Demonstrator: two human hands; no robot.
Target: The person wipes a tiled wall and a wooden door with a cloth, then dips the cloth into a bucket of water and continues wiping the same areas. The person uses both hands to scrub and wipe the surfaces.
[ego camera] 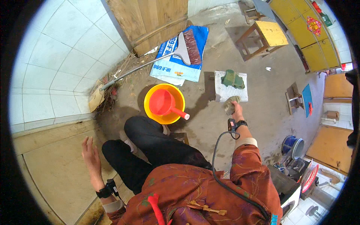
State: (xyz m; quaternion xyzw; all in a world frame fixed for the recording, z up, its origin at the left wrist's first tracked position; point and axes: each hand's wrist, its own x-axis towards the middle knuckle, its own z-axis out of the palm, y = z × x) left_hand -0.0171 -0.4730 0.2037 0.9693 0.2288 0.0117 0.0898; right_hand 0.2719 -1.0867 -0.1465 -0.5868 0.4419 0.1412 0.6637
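Out to the right, my right hand grips a crumpled greyish-brown cloth at the near edge of a white board or low stool top. On that white surface lies a folded green cloth. My left hand is raised at the left beside a beige panel, fingers apart and holding nothing. In front of my knees stands a yellow basin with a red plastic dipper inside it; the dipper's handle sticks out over the rim towards my right.
A broom rests on blue printed sacks near a wooden door. Twigs pile along the tiled wall. Farther right are a wooden stool, a yellow cabinet, a blue-topped stool and a blue bucket.
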